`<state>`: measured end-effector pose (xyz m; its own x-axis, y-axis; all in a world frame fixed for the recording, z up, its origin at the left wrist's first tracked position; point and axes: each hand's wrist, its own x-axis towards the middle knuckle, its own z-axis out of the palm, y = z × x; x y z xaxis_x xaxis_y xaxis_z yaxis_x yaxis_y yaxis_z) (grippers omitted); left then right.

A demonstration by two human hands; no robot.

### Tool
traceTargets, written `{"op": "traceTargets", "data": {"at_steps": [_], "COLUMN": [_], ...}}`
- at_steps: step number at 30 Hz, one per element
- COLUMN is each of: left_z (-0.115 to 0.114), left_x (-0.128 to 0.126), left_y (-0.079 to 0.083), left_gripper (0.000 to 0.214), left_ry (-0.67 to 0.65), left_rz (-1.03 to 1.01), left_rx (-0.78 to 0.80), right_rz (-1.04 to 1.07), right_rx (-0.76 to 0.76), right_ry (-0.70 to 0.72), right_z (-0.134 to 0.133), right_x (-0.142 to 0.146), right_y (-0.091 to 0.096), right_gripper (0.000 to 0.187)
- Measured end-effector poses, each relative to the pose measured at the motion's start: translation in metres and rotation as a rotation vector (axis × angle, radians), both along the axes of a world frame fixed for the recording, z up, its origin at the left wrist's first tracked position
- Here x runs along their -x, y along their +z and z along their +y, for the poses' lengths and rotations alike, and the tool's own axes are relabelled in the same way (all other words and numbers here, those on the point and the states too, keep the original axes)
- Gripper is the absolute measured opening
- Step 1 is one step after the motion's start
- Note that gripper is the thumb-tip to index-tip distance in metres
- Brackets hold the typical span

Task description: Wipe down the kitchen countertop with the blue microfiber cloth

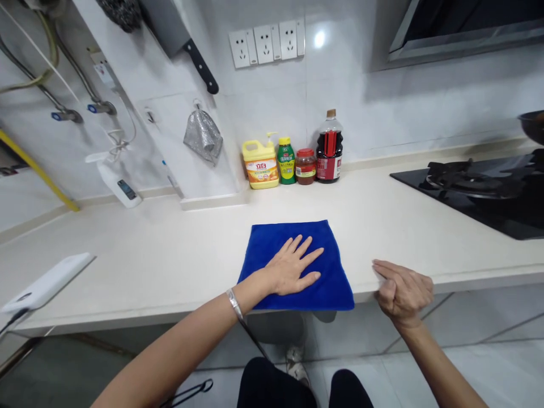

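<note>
My left hand [293, 266] lies flat on the blue cloth [276, 235], fingers spread, gripping nothing. Cloth sits at the counter [170, 255] front edge. My right hand [403, 292] is curled shut, empty, beside it. Judgement: even palm pressure avoids bunching

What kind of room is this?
Probably a home kitchen: a gas stove sits in the counter, sauce bottles stand by the wall, and a cleaver hangs above. The left hand lies on a blue cloth.
</note>
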<state>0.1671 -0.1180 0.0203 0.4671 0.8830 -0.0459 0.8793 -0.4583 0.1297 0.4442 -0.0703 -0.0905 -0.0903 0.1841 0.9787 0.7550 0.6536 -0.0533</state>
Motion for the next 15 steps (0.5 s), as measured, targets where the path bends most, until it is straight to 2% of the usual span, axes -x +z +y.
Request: {"op": "traceTargets", "data": {"at_steps": [8,15], "left_z": [-0.016,-0.037], "left_x": [0.017,0.066], "left_y": [-0.001,0.007], "left_gripper": [0.06,0.057], "left_ry": [-0.041,-0.048], "left_rz": [-0.126,-0.147], "left_rx": [0.021,0.014], "right_rz": [-0.052,-0.072], "right_rx": [-0.05,-0.064], "right_ry": [-0.002,-0.012], "right_z": [0.001,0.002], "right_x": [-0.004,-0.006], "right_y": [0.0,-0.002], "right_gripper": [0.03,0.032]}}
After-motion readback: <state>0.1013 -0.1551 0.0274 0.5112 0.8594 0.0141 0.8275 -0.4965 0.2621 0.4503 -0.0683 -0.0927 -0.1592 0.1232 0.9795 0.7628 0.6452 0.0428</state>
